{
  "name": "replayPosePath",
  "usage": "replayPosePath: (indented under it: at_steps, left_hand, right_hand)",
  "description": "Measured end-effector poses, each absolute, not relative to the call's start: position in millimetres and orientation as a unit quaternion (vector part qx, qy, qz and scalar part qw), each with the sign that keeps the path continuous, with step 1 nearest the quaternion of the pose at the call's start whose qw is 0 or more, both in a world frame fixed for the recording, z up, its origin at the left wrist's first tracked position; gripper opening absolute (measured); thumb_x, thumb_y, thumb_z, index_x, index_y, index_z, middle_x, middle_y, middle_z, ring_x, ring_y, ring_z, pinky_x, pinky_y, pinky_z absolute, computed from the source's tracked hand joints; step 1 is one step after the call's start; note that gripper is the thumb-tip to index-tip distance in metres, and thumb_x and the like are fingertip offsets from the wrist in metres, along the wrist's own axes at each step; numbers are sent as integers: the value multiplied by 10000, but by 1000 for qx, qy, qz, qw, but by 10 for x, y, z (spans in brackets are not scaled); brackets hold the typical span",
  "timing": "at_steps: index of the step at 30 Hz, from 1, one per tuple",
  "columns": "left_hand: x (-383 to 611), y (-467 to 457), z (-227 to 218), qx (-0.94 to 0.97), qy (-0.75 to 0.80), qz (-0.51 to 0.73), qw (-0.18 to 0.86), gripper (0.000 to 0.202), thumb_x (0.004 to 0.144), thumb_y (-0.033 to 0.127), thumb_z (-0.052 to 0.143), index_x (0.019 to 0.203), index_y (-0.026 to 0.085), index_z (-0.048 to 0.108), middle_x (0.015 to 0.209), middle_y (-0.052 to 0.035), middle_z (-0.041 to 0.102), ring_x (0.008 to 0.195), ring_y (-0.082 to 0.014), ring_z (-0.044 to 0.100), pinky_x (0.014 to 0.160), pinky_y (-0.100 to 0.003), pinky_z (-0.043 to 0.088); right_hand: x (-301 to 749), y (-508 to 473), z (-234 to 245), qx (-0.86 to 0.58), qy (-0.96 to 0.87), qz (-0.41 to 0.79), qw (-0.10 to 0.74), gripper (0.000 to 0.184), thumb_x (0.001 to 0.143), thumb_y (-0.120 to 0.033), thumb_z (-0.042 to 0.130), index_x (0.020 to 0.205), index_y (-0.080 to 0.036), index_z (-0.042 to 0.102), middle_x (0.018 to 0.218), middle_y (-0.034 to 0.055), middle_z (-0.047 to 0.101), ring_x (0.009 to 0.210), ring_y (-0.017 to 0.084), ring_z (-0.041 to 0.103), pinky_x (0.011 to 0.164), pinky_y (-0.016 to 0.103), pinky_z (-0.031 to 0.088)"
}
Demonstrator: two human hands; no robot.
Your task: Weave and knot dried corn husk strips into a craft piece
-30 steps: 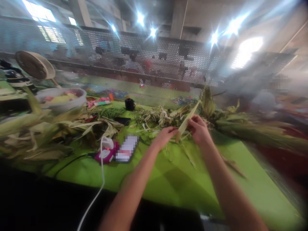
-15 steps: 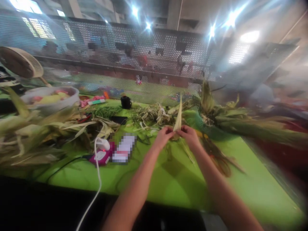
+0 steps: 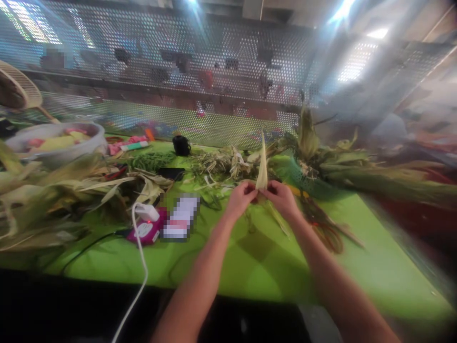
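Bright green cloth covers the worktop [image 3: 250, 257], and a metal wall full of little holes [image 3: 214, 71] stands along its far edge.

The person's left hand [image 3: 240, 196] and right hand [image 3: 282, 197] are close together over the middle of the worktop, a bit nearer the far edge. Both hands are closed in a pinch on the bottom of one pale corn leaf [image 3: 262, 169]. The leaf sticks straight up between them, with its pointy tip at the top. The picture is too blurry to show each finger.

It looks to me like the step in hand is working on this one leaf, with both hands holding its bottom end. The leaf looks thin and dry, so I think any pull or fold needs a firm pinch and a slow, gentle tug, or it may rip.

Loose dry bits [image 3: 221, 166] lie just behind the hands. A pink gadget [image 3: 144, 231] with a white cord [image 3: 141, 267] sits to the left, nearer the front edge. A big heap of corn leaves [image 3: 53, 190] fills the left edge, with a bowl [image 3: 71, 151] behind it. A black cup [image 3: 181, 145] stands by the far edge. More corn plants [image 3: 357, 171] lie at the far right corner.
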State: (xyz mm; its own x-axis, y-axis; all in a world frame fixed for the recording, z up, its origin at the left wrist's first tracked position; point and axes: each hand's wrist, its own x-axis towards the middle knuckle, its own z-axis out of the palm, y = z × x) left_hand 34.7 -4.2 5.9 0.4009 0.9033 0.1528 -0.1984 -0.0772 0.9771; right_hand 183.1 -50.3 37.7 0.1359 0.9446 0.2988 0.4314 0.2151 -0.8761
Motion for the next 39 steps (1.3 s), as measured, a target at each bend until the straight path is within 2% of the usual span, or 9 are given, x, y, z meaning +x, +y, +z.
replayPosePath:
  at_steps: [5,12,16,20,23,28,31,33,39]
  left_hand:
    - [357,-52,40,614,332,467,543,144,755,281,668,799,169,588,714,-7,590,649,-128,546,627,-247,434]
    - [372,-125,63,688,338,486,420,55,817,242,593,819,187,583,739,0,585,675,-131,513,652,-242,385]
    - [377,-147,79,697,332,496,397,62,840,252,571,845,191,584,771,-11,596,694,-140,521,671,-248,390]
    - [358,-184,132,716,316,502,367,53,845,236,567,854,193,596,818,-31,606,742,-152,530,710,-255,401]
    - [343,-207,177,712,307,502,383,84,863,262,558,867,188,599,845,-37,607,759,-149,530,709,-250,409]
    - [292,-201,274,633,295,508,504,141,879,325,562,875,185,573,839,-26,619,805,-139,561,767,-252,440]
    - [127,-145,402,547,256,586,540,171,867,365,583,843,199,548,778,-6,595,783,-127,577,807,-268,465]
    - [-54,-79,496,448,237,677,534,201,836,394,617,833,223,513,704,26,537,684,-108,550,755,-267,484]
    - [-503,101,597,287,195,786,511,263,796,371,688,841,229,472,709,51,570,594,-69,527,694,-247,474]
  right_hand:
    - [1865,-472,313,-597,-621,200,467,209,748,-383,639,773,-176,652,683,-4,615,626,148,501,582,251,365]
    - [1819,-472,328,-637,-635,110,422,152,742,-311,585,652,-196,543,608,-26,504,579,131,415,541,252,274]
    - [1763,-483,336,-648,-620,95,432,166,728,-305,577,626,-207,490,584,-37,468,558,125,391,530,254,253]
    - [1759,-455,322,-652,-596,93,459,110,707,-273,567,632,-207,522,587,-36,500,564,127,410,534,253,272]
    - [1778,-412,307,-640,-566,145,499,115,712,-306,579,672,-199,578,601,-28,549,564,130,432,528,252,299]
    - [1871,-314,232,-616,-545,207,529,197,729,-378,599,747,-184,631,629,-11,600,562,139,497,537,253,357]
    - [2056,-259,157,-650,-514,174,532,178,715,-361,594,740,-189,637,586,-18,588,532,140,496,528,255,351]
    - [2197,-240,117,-669,-479,176,541,167,679,-353,622,710,-190,639,556,-25,578,511,133,484,524,254,352]
    - [2288,-198,77,-595,-365,337,632,271,526,-357,760,678,-172,633,541,-31,581,468,97,470,481,236,381]
